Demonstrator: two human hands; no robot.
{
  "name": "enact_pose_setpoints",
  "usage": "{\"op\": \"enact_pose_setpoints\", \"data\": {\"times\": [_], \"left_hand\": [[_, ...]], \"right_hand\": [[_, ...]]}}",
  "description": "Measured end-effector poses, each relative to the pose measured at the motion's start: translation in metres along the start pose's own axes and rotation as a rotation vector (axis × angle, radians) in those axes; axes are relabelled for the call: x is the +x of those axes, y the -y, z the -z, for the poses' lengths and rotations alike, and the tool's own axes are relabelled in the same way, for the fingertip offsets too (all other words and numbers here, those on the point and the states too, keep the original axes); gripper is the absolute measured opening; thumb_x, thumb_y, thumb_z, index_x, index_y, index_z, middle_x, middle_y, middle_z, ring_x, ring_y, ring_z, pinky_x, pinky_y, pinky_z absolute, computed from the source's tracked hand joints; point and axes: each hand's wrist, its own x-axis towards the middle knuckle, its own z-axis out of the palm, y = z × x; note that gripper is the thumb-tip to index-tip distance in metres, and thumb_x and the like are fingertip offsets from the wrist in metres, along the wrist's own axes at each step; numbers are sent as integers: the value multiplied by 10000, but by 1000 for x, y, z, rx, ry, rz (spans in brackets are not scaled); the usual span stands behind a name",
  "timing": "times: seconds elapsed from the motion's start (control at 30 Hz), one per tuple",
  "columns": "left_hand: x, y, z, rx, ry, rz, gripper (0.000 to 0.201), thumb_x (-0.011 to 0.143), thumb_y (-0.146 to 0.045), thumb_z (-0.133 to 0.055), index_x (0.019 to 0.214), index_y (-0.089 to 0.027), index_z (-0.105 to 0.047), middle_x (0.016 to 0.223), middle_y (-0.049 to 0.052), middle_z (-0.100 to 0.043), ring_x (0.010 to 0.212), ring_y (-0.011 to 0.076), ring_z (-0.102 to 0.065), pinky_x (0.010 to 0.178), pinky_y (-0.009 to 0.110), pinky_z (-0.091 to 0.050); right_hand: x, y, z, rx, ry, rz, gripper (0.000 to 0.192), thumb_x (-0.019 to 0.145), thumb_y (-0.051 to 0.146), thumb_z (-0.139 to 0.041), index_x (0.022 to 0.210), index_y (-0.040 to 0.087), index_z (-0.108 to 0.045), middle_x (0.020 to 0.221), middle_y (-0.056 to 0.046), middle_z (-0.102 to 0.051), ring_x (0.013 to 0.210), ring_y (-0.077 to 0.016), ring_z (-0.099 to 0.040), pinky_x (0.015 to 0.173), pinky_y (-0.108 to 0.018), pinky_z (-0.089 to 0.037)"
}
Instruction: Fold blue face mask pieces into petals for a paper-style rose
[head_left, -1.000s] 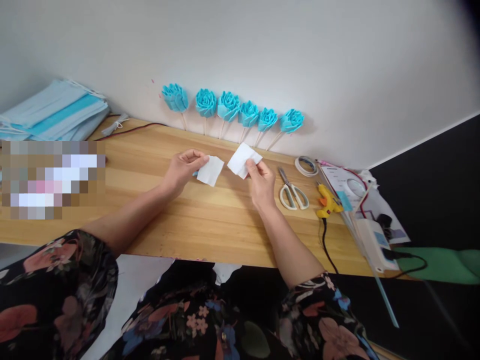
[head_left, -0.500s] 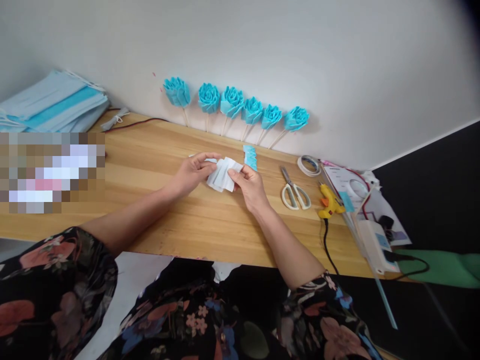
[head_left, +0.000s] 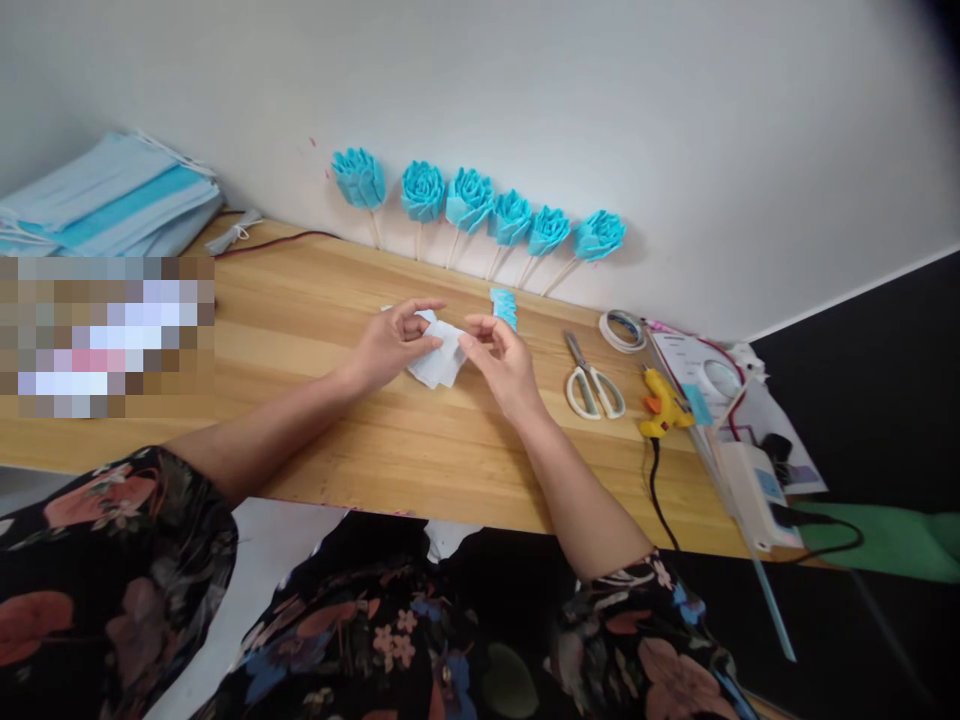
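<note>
Several thin white fabric pieces [head_left: 439,362] lie overlapped between my hands, low over the table. My left hand [head_left: 390,348] has its thumb and curled fingers on their left side, the index finger stretched above them. At the right edge, my right hand [head_left: 506,365] pinches the white fabric between thumb and fingers. Just beyond my right hand lies a small light-blue pleated strip [head_left: 504,308]. White-handled scissors [head_left: 592,385] rest to the right of that hand, blades pointing away from me.
Blue rose-like flowers [head_left: 470,198] on thin sticks lean along the wall. At the right are a tape roll [head_left: 621,331], a yellow glue gun [head_left: 663,403] with a black cord, and a white power strip [head_left: 752,490]. Blue face masks [head_left: 112,195] are stacked at the back left.
The white pieces have tipped down flatter between my hands. My right fingers have lifted and moved slightly, and my left index finger has straightened upward. The view has shifted slightly.
</note>
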Motion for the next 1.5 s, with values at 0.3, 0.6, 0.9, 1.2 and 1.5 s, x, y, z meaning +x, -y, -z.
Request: {"op": "enact_pose_setpoints", "data": {"times": [0.3,0.6,0.9,1.2,1.5], "left_hand": [[-5,-3,-3,161,77,-130,535,816,-153,-669,1343,-139,-576,840,21,-696,708,116,-645,600,201,-482],[2,2,3,177,43,-91,668,767,-117,-702,1406,-143,-509,842,10,-660,669,124,-629,580,227,-507],[2,-4,5,141,-46,-64,539,815,-120,-658,1344,-143,-559,738,-30,-611,546,77,-547,479,184,-439],[7,-15,14,239,-29,-133,556,878,-234,-637,1415,-181,-504,685,-22,-643,486,96,-542,454,206,-429],[40,-6,57,66,-491,-142,479,866,-142,-580,1326,-220,-471,973,60,-681,726,137,-624,621,255,-515]], "right_hand": [[-2,6,1,-287,42,92,211,837,419,-668,851,219,-730,882,-24,-763,826,-182,-670,809,-331,-526],[4,-11,3,-62,-2,14,277,823,502,-655,846,226,-649,785,1,-667,714,-145,-569,686,-288,-469],[4,-14,4,-12,108,-18,301,802,513,-705,857,222,-657,734,25,-580,691,-131,-519,663,-271,-432],[26,1,11,-79,92,9,355,763,552,-715,813,205,-661,714,15,-626,662,-125,-527,634,-272,-430],[88,26,0,-42,158,-44,436,694,600,-749,842,206,-637,752,6,-643,714,-141,-571,629,-264,-455]]}}
